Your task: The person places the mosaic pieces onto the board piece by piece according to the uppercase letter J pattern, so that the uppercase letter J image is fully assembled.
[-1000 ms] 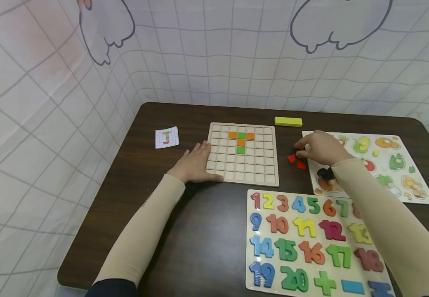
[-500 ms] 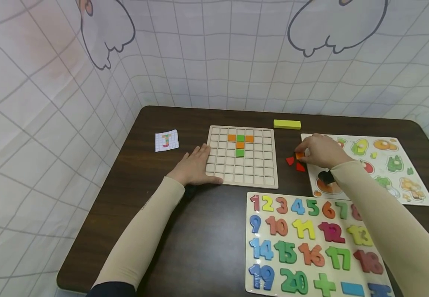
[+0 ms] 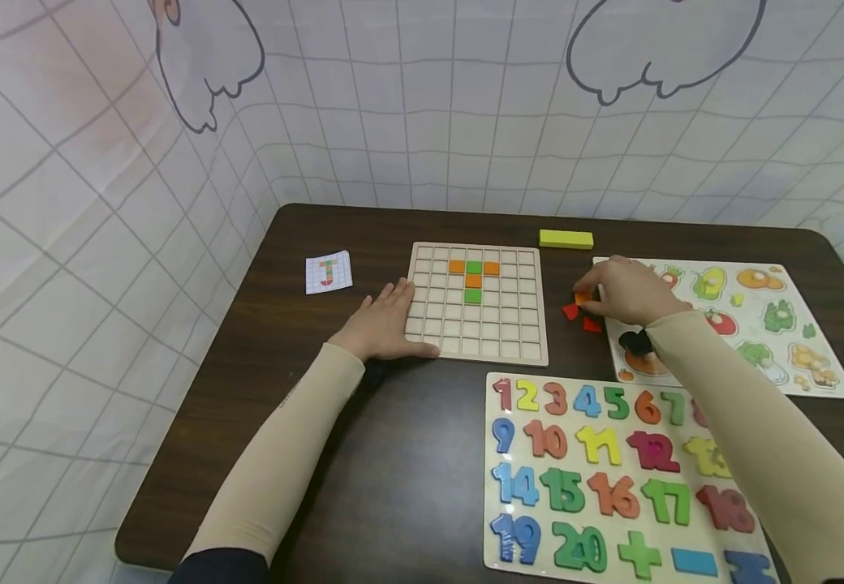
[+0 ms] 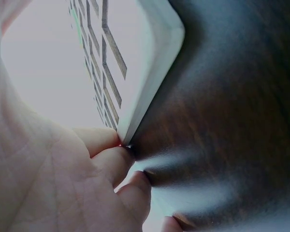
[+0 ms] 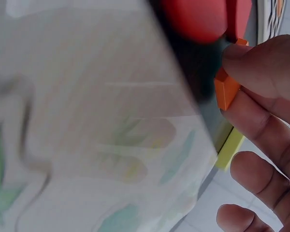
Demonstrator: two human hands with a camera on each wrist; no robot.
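My left hand (image 3: 384, 324) lies with fingers spread along the left edge of a wooden grid board (image 3: 437, 326), thumb at its near corner. In the left wrist view, fingertips touch the board's rim (image 4: 157, 53). On the grid, orange and green square tiles (image 3: 473, 281) form a T. To the right, my right hand (image 3: 630, 292) pinches a small orange block (image 5: 227, 87) between thumb and index finger, the other fingers loosely bent. Two red pieces, one (image 3: 570, 311) left and one (image 3: 592, 324) nearer me, lie on the table just below the pinched block.
A picture card (image 3: 329, 272) with a coloured pattern lies left of the board. Behind stands a yellow bar (image 3: 566, 239). A vegetable picture board (image 3: 824, 357) lies under my right forearm, and a number puzzle board (image 3: 590, 572) lies in front. A white gridded curtain (image 3: 422, 122) surrounds the table.
The orange block, out of sight a second ago, now shows between my right thumb and index finger. That hand has shifted slightly left. My left hand has stayed on the board's edge.
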